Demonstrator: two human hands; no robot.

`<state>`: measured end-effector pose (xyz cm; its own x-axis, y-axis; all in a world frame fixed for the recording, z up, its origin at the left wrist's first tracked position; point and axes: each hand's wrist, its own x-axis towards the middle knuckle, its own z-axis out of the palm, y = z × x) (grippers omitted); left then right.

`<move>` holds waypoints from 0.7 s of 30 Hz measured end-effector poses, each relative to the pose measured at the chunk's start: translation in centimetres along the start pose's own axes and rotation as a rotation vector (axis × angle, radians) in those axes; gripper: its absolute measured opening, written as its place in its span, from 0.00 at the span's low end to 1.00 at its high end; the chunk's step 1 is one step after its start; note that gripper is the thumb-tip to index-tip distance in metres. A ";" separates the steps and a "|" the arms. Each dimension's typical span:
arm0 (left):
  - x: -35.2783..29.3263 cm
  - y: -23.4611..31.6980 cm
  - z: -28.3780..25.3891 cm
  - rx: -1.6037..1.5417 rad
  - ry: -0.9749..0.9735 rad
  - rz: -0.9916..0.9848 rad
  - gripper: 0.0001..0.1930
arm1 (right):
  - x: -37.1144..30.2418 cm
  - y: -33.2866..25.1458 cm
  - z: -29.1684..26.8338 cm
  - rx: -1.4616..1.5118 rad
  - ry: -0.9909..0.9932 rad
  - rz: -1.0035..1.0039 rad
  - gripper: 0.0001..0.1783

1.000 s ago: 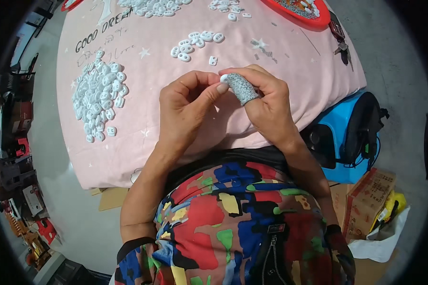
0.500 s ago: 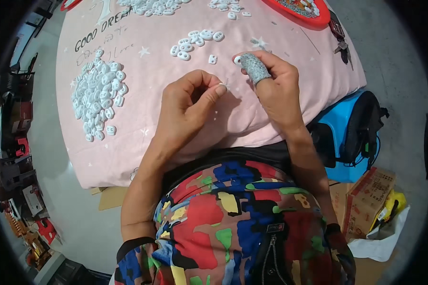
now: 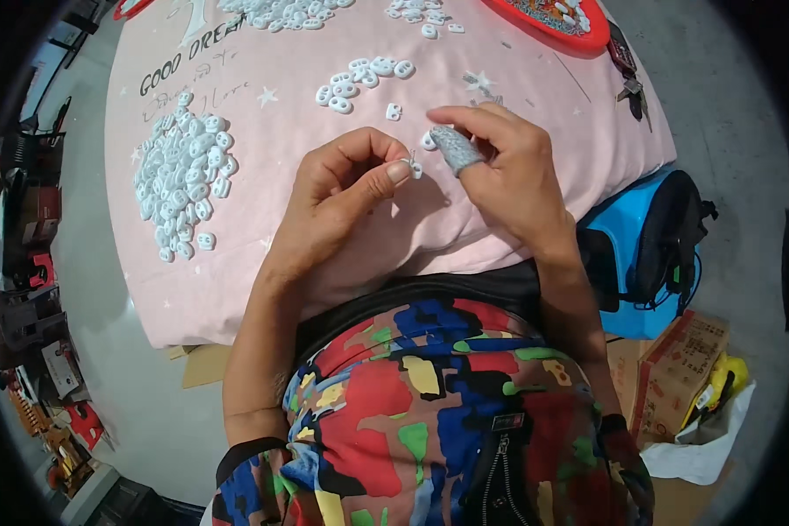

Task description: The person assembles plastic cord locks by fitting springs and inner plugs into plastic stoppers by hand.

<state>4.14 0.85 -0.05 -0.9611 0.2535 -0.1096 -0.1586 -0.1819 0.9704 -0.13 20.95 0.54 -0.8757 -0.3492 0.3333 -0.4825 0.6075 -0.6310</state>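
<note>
My left hand pinches a small white two-hole plastic piece between thumb and fingertips. Facing it on the right, my right hand has a grey fabric sleeve over its thumb. A second white plastic piece sits at the tip of that thumb, pinched there, with the fingers behind it partly hidden. The two hands are a short gap apart above the pink cloth. One loose white piece lies just beyond them, near a small cluster of finished-looking white pieces.
A large heap of white pieces lies at the left, with another heap at the far edge. A red tray of small metal parts and keys are at the far right. Beside the table stands a blue-and-black bag.
My right hand has tilted and dropped slightly, its thumb moving down with the white piece. More of the piece in my left hand now shows at the fingertips.
</note>
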 end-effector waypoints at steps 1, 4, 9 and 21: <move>-0.1 0.0 0.0 -0.001 0.001 -0.001 0.06 | 0.1 -0.6 -0.6 0.124 -0.035 -0.048 0.15; -0.2 -0.2 0.0 -0.068 -0.027 -0.024 0.07 | 0.0 -1.5 -0.9 0.292 -0.093 -0.140 0.13; -0.2 -0.2 -0.1 -0.127 -0.033 -0.065 0.07 | 0.1 -1.5 -0.6 0.335 -0.125 -0.134 0.09; -0.4 0.3 0.2 -0.119 0.020 -0.063 0.08 | -0.4 -1.5 0.0 0.419 -0.024 -0.067 0.07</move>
<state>4.50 0.88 0.36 -0.9526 0.2492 -0.1748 -0.2432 -0.2779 0.9293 0.96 20.13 1.34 -0.8399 -0.3972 0.3699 -0.4847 0.2423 -0.8404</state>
